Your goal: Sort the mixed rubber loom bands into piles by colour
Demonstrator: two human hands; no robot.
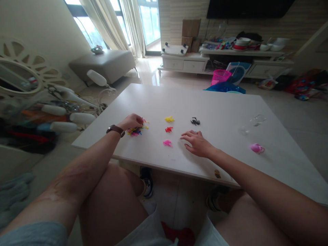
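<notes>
From my remote station, I had the left hand (132, 121) at the mixed pile (134, 131) of small coloured pieces on the left part of the white table (217, 106). Its fingertips were drawn in close at the pile's far edge; from the head camera I couldn't tell whether they pinched a piece. A dark wristwatch (115, 130) circled that wrist.

My right hand (196, 141) was spread, palm down over the table, its fingers slightly bent and reaching toward the sorted pieces. Three small heaps made a column between the hands: yellow (169, 119) farthest from me, red (168, 130) in the middle, pink (167, 143) nearest. A black heap (195, 121) lay just beyond the right hand, to the right of the yellow. Well off to the right I saw a pinkish-purple object (257, 148) and, beyond it, a clear container (258, 119).
</notes>
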